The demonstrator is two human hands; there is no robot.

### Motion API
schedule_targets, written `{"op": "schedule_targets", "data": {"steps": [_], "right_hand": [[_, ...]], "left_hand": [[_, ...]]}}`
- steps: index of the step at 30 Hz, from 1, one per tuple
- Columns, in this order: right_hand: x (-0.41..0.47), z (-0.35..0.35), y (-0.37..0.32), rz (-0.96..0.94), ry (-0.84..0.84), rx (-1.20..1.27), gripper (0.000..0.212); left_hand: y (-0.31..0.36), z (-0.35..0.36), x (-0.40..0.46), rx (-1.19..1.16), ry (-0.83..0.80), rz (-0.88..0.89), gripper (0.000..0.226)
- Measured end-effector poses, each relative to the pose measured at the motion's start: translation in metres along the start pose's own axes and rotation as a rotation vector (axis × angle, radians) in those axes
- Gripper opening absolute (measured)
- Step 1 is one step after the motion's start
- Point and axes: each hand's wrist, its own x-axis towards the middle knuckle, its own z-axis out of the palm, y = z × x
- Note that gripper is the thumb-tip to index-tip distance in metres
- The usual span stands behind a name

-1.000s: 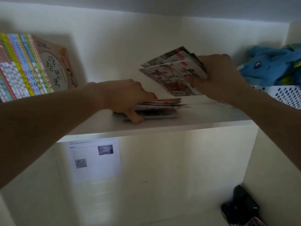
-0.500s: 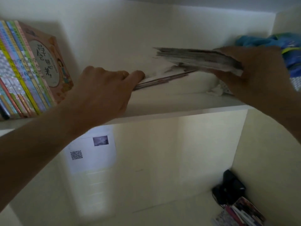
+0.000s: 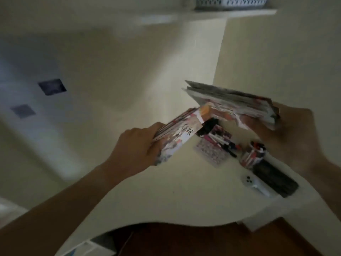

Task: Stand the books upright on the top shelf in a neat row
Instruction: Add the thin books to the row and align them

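Two thin book stacks (image 3: pixel 177 133) (image 3: pixel 234 102), tilted (blurred), held mid-air

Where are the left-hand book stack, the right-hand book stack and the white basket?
left-hand book stack (image 3: pixel 177 137), head view, on its front cover
right-hand book stack (image 3: pixel 232 102), head view, on its page edges
white basket (image 3: pixel 230 2), head view, on its perforated side wall

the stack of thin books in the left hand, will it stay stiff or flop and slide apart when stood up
Probably floppy: the books in the left hand look like thin soft-cover books. Their edges already look fanned, so they may slide apart. Stood alone, they would likely tip without support.
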Motion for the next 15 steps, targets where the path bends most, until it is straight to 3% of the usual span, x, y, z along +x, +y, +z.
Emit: {"op": "schedule_targets", "data": {"steps": [1, 4, 6, 9, 15], "right_hand": [[-0.011, 0.021, -0.022, 0.134, 0.051, 0.057, 0.013], [-0.051, 0.066, 0.018, 0.57, 0.014, 0.325, 0.019], [-0.067, 0.102, 0.054, 0.863, 0.002, 0.549, 0.028], [-0.101, 0.177, 0.1, 1.15, -0.159, 0.772, 0.031], [-0.163, 0.306, 0.162, 1.426, -0.441, 0.777, 0.02]], "left_hand": [[-0.01, 0.026, -0.011, -0.174, -0.073, -0.147, 0.021], [-0.035, 0.095, -0.041, -0.744, -0.245, -0.652, 0.006], [-0.05, 0.143, -0.066, -0.978, -0.287, -0.877, 0.022], [-0.079, 0.213, -0.093, -1.069, -0.304, -1.041, 0.035], [-0.123, 0.323, -0.141, -0.983, -0.376, -1.19, 0.042]]}}
